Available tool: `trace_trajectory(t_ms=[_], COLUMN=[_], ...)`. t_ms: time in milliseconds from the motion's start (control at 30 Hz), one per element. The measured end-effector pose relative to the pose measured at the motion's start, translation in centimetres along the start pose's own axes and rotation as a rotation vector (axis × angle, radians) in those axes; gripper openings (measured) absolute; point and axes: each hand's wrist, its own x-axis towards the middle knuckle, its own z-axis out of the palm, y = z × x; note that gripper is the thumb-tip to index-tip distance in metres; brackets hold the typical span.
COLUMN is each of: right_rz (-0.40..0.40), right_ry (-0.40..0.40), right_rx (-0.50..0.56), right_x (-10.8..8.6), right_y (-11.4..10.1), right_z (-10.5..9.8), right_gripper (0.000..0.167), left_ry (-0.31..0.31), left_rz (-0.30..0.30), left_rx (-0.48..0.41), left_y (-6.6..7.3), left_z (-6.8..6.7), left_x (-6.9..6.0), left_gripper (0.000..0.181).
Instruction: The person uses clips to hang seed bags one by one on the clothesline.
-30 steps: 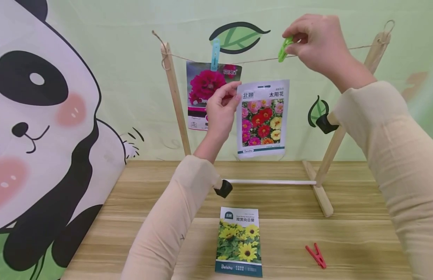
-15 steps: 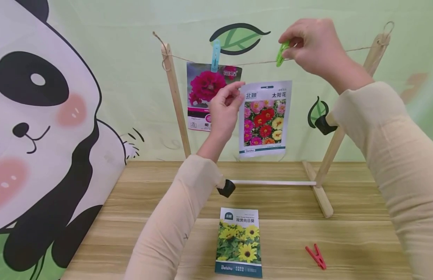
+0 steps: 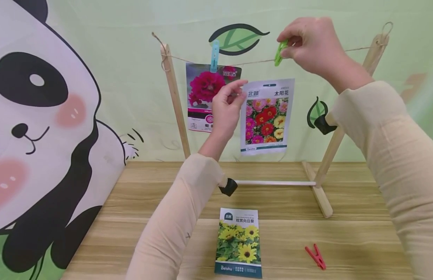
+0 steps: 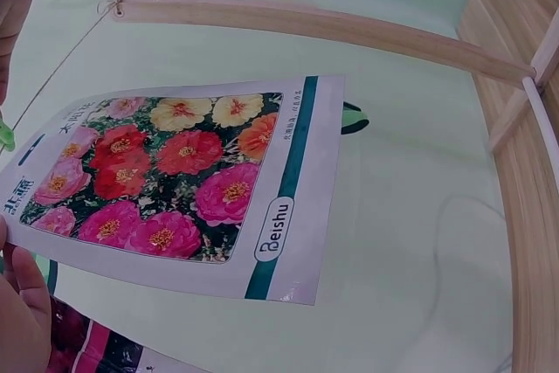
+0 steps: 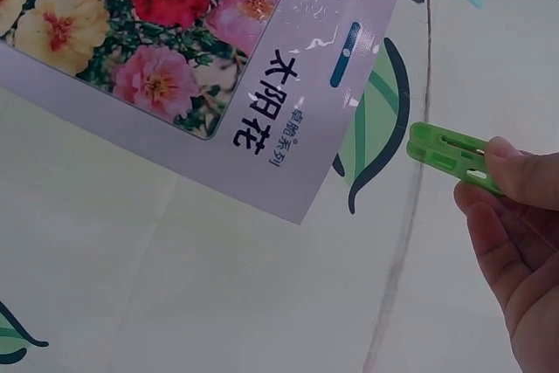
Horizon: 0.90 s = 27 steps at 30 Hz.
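We see two hands raised at a string stretched between the posts of a wooden stand; the fingers of the left hand pinch the left edge of the white flower packet near its upper corner, and in the head view we find this packet in the air, its printed face toward us and its upper edge below the string; the fingers of the right hand pinch a green clothespin, whose tip overlaps the string, though we cannot tell whether it grips it; to the left, a magenta-flower packet hangs beneath a blue clothespin, partly hidden by the left hand; on the near part of the desk we note a yellow-flower packet, face up, and, well apart to its right, a red clothespin; farther back, a white rod runs low along the stand; a printed panda fills the left side.
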Motion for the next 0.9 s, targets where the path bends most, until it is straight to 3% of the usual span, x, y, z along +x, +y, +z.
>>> trace_trajectory(t_ms=[500,733,900], right_rz=[0.015,0.027,0.043], right_ry=[-0.025,-0.065,-0.094], right_rx=[0.000,0.002,0.011], right_x=[0.1,0.1,0.1], right_y=[-0.2,-0.2,-0.2], right_z=[-0.2,-0.2,-0.3], right_gripper=[0.024,0.027,0.028], left_ry=[-0.007,0.015,0.021], left_rz=[-0.017,-0.012,-0.011], left_rx=[-0.022,-0.031,-0.034], left_y=[0.8,2.8,3.2], left_z=[0.5,0.5,0.5], left_x=[0.2,-0.5,-0.4], left_gripper=[0.025,0.024,0.024])
